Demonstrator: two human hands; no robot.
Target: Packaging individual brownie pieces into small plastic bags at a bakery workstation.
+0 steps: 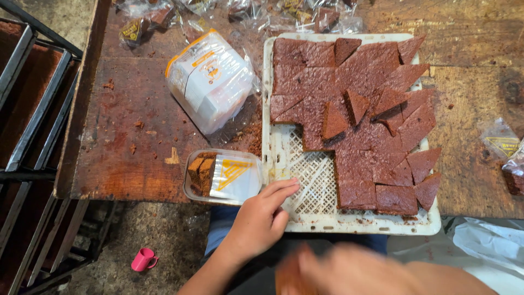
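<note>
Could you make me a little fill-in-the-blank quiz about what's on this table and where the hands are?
1. The brown cake pieces lie on a white ____ tray.
2. The left hand rests on the tray's near edge, beside a small clear ____ with cake inside.
3. The right hand is too ____ to show what it holds.
4. On the floor lies a small ____ cup.

Missing words: lattice; box; blurred; pink

My left hand [261, 218] reaches forward from the lower middle of the view, palm down, fingers [284, 188] extended and close together, forearm angling in from the bottom left. My right hand [349, 270] sits low near the bottom edge, motion-blurred, so I cannot tell its grip.
</note>
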